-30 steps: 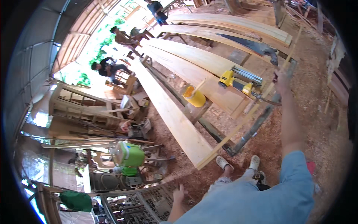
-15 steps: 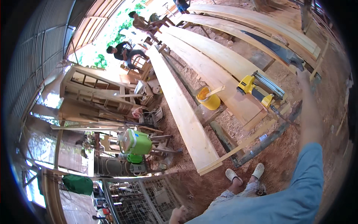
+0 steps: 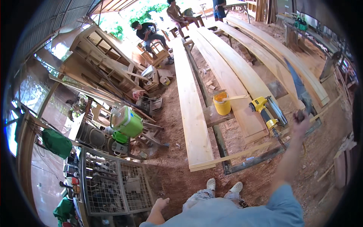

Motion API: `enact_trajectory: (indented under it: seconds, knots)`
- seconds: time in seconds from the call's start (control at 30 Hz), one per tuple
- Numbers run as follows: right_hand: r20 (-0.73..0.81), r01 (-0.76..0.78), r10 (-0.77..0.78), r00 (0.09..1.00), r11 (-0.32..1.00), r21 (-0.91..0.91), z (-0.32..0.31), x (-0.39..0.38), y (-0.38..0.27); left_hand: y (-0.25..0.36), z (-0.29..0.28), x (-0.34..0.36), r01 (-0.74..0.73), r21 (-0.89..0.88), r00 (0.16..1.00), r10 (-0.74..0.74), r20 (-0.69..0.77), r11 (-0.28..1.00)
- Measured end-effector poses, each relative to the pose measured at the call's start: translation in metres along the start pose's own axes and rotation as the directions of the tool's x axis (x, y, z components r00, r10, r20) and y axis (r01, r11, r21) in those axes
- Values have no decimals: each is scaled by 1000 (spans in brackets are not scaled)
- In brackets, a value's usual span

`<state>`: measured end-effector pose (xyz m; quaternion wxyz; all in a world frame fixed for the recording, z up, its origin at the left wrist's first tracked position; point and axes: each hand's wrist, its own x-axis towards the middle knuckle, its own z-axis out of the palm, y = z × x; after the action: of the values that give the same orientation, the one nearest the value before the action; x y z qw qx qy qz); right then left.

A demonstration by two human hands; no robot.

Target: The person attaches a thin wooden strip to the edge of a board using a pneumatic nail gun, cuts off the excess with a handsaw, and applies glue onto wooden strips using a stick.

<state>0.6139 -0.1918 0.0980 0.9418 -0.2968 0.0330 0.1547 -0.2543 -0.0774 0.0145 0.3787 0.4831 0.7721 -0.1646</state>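
Note:
My right hand (image 3: 301, 117) is out over the near ends of the boards, its fingers curled. Right beside it is the dark handle of a handsaw (image 3: 296, 79), its bluish blade lying along the right-hand boards. Whether the fingers grip anything is hard to make out. A yellow nail gun (image 3: 262, 109) with a silver magazine rests to the left of that hand, on the end of a wide plank (image 3: 247, 126). Low by my side, my left hand (image 3: 161, 203) is loosely closed with nothing visible in it.
Several long planks, including a pale one (image 3: 196, 132), lie across a low frame (image 3: 245, 164). A yellow tub (image 3: 222, 106) with orange contents stands between planks. A green cooler (image 3: 128, 123) and a wire-mesh cabinet (image 3: 106, 185) are at left. People sit beyond the planks.
My view has turned to the right. My right hand has come nearer from beside the saw handle, and the saw blade now points more toward the right-hand board. My left hand stays low.

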Motion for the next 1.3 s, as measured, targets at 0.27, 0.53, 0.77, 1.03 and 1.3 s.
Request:
enact_trajectory:
  seconds: [0.27,0.53,0.77,1.03,1.3]
  knots:
    - [325,218,-109,939,921,-322,26,-247,-58,36,21,47,-156,-235,988,149,-48,959]
    - [297,278,-141,944,826,-490,-2,-392,-61,86,21,162,-540,-492,840,474,-263,683]
    - [210,158,64,976,460,-874,-10,-528,-5,213,-10,188,-460,-645,885,375,-276,610]
    - [-4,-99,295,955,309,-946,-20,-583,-13,296,-16,88,-729,-430,681,627,-377,533]
    - [291,210,326,899,262,-942,-5,-580,-16,313,30,15,-784,-43,566,686,-458,619]
